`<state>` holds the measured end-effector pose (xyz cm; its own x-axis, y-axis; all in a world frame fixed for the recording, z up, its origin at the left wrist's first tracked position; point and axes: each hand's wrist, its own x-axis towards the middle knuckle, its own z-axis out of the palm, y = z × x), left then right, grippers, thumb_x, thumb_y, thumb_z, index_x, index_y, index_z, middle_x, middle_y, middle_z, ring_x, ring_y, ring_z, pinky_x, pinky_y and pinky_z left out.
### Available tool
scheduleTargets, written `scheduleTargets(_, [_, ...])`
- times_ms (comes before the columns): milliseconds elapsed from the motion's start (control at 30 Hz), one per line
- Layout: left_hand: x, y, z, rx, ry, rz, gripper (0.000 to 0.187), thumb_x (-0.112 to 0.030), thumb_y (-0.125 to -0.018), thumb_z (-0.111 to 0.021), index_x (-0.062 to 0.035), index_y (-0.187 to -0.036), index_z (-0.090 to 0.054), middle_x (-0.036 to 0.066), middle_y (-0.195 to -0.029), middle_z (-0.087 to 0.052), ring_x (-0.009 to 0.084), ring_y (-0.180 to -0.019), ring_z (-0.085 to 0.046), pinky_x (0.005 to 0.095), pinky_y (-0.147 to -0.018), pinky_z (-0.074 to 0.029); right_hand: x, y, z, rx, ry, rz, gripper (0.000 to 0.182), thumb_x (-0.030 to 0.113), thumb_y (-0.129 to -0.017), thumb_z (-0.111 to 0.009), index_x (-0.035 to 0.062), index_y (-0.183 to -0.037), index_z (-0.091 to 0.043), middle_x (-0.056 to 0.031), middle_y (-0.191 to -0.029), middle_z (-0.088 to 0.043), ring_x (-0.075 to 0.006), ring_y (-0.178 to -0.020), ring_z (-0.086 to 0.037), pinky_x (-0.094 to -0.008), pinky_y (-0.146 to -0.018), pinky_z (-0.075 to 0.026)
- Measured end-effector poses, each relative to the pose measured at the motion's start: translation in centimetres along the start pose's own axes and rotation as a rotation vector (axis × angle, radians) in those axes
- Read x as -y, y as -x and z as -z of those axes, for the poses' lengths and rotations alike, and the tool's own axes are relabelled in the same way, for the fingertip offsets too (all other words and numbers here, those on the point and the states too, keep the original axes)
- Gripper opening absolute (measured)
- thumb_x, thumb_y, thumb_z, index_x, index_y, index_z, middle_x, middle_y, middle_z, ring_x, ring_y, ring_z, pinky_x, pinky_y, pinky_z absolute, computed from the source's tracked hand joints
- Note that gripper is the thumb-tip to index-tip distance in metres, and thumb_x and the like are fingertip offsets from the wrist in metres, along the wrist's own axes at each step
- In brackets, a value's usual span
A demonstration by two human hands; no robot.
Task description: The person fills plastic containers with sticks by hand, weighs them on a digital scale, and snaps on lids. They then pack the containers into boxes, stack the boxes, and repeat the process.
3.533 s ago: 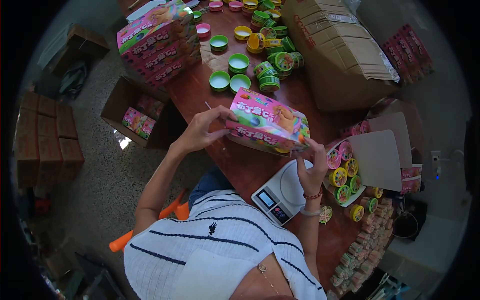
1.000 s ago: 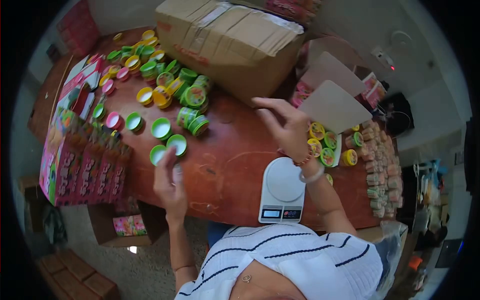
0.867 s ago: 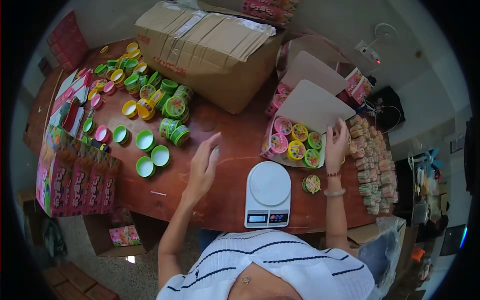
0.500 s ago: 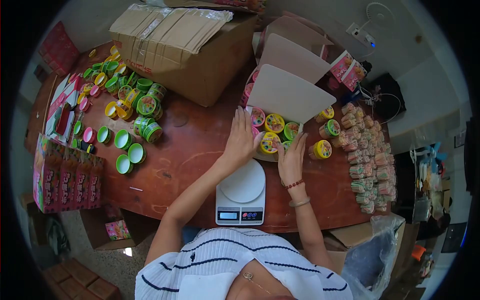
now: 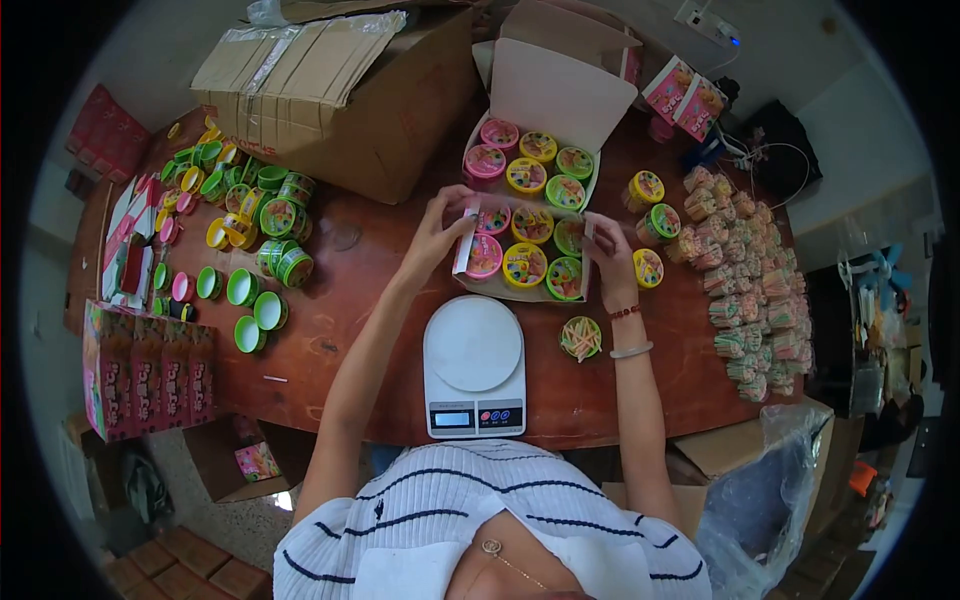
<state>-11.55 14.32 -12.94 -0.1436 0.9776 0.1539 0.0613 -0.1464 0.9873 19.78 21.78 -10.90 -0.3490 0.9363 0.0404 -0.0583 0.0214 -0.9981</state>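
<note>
A cardboard display box (image 5: 515, 292) of round tubs with pink, yellow and green rims lies in front of me, behind the kitchen scale (image 5: 474, 345). My left hand (image 5: 440, 232) grips its left side edge, thumb and fingers closed on the card. On the opposite side, my right hand (image 5: 610, 255) has its fingers closed on the right edge. Directly behind stands a second box of similar tubs (image 5: 525, 175) with its white lid (image 5: 560, 85) raised. An open tub of thin pale sticks (image 5: 580, 339) sits below my right hand.
Loose tubs (image 5: 649, 222) stand right of the boxes, beside piled stick bundles (image 5: 740, 290). Many empty cups (image 5: 242, 287) and tubs cover the left side. A large carton (image 5: 330, 110) is at the back left; printed pink boxes (image 5: 150, 370) stand at the front left.
The white flap that stood between my hands no longer blocks the rear tubs. My hands have shifted to the front box's side edges, and the tub of sticks has come into view.
</note>
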Motion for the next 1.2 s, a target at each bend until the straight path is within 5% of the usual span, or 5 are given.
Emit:
scheduleTargets(133, [-2.6, 3.7, 2.8, 0.104, -0.203, -0.089, 0.030, -0.019, -0.105, -0.053, -0.0076, -0.128, -0.067, 0.003, -0.107, -0.062, 0.0124, -0.103, -0.055, 0.0287, -0.094, -0.045, 1.6, 5.0, -0.1, -0.126, 0.592, 0.288, 0.028, 0.008, -0.106, -0.051, 0.0065, -0.129, -0.067, -0.0072, -0.101, -0.065, -0.0128, -0.095, -0.061, -0.0282, -0.081, -0.050])
scheduleTargets(233, [-8.2, 8.1, 3.0, 0.246, -0.340, 0.178, 0.041, -0.013, -0.097, -0.067, -0.0054, -0.137, -0.063, 0.004, -0.110, -0.063, 0.0112, -0.096, -0.060, 0.0281, -0.087, -0.051, 5.6, 10.9, -2.1, -0.023, 0.591, -0.083, 0.042, 0.000, -0.098, -0.062, 0.0084, -0.139, -0.062, -0.0053, -0.099, -0.065, -0.0067, -0.078, -0.056, -0.0239, -0.072, -0.049])
scheduleTargets(367, [-8.3, 8.5, 2.6, 0.258, -0.169, -0.056, 0.056, 0.005, -0.086, -0.074, -0.0046, -0.139, -0.058, 0.006, -0.112, -0.065, 0.0130, -0.102, -0.064, 0.0318, -0.094, -0.054, 4.9, 11.8, -2.5, 0.046, 0.072, 0.010, 0.064, -0.012, -0.092, -0.066, 0.0037, -0.150, -0.045, -0.0067, -0.116, -0.062, -0.0120, -0.106, -0.064, -0.0259, -0.091, -0.055])
scheduleTargets(667, [-6.1, 8.2, 2.5, 0.089, -0.330, -0.206, 0.029, 0.008, -0.085, -0.075, -0.0016, -0.110, -0.065, 0.007, -0.105, -0.070, 0.0172, -0.097, -0.069, 0.0318, -0.090, -0.055, 3.3, 10.1, -1.7, -0.128, 0.815, 0.605, 0.040, -0.003, -0.082, -0.084, 0.0027, -0.120, -0.070, -0.0090, -0.112, -0.076, -0.0208, -0.098, -0.076, -0.0307, -0.085, -0.061])
scheduleTargets(1200, [-6.0, 8.0, 1.8, 0.055, -0.373, -0.210, 0.022, 0.006, -0.086, -0.077, 0.0004, -0.103, -0.064, 0.008, -0.099, -0.071, 0.0161, -0.094, -0.070, 0.0301, -0.085, -0.057, 2.6, 10.3, -1.4, -0.084, 0.607, 0.489, 0.042, -0.007, -0.083, -0.082, 0.0003, -0.122, -0.069, -0.0109, -0.111, -0.075, -0.0166, -0.101, -0.075, -0.0285, -0.086, -0.061])
